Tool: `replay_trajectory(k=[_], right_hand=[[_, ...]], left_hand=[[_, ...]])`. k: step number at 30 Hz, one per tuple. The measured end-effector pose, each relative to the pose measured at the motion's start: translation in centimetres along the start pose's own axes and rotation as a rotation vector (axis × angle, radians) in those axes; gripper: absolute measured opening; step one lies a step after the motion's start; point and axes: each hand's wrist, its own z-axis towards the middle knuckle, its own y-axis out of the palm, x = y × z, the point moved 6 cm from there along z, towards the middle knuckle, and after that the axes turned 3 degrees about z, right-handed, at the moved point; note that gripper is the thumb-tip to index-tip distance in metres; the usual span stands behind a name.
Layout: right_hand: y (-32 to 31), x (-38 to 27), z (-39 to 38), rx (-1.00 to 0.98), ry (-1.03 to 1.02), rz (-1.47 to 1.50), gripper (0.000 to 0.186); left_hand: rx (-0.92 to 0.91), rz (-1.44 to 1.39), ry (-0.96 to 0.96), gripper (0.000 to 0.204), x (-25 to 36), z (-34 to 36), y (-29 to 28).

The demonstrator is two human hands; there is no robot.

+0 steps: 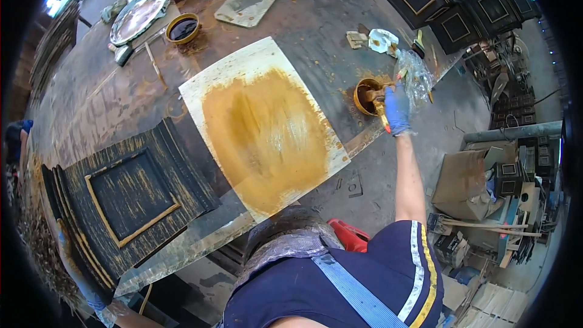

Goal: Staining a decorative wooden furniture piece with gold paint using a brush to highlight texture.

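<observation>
My right hand [398,109], in a blue glove, is closed round a paintbrush [378,95]. The brush's bristles are in a small bowl of brown paint [358,98] near the table's right edge. At the lower left, my left hand [82,279], in a stained blue glove, grips the outer edge of a black panel [130,194] with gold-brown streaks and a raised rectangular frame. Some of its fingers are hidden. Between my hands lies a pale board [261,133], its middle coated in wet ochre-brown paint and its borders mostly bare.
Toward the far left of the table [310,18] are a bowl of dark liquid [183,28], a round whitish lid [138,17] and a brush [123,53]. Crumpled clear plastic [414,76] lies beyond my right hand. Black panelled furniture [455,0] stands at the far right.
</observation>
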Motion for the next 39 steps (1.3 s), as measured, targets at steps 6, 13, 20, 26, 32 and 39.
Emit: replay_trajectory(k=[6,13,20,26,32,39], right_hand=[[2.2,2.0,0.3,-0.030,-0.115,-0.077,0.023],[3.8,3.8,0.8,-0.214,0.186,0.270,0.015],[1.4,0.3,-0.4,0.004,-0.468,-0.194,0.013],[1.0,2.0,0.2,-0.119,0.035,-0.112,0.014],[0.0,-0.8,-1.6,-0.125,-0.079,-0.046,0.016],[-0.5,2.1,-2.9,-0.051,-0.189,0.039,0.013]], left_hand=[[0.026,-0.031,-0.068,0.044,0.4,-0.4,1.0],[-0.030,-0.087,0.063,0.043,0.5,0.6,-0.9],[-0.071,0.154,0.095,0.047,0.4,0.9,-0.3],[0.020,-0.160,-0.126,0.046,-1.4,0.6,-1.4],[-0.098,0.007,0.059,0.047,-0.5,0.2,-1.0],[-0.064,-0.010,0.029,0.047,-0.1,0.5,-0.3]])
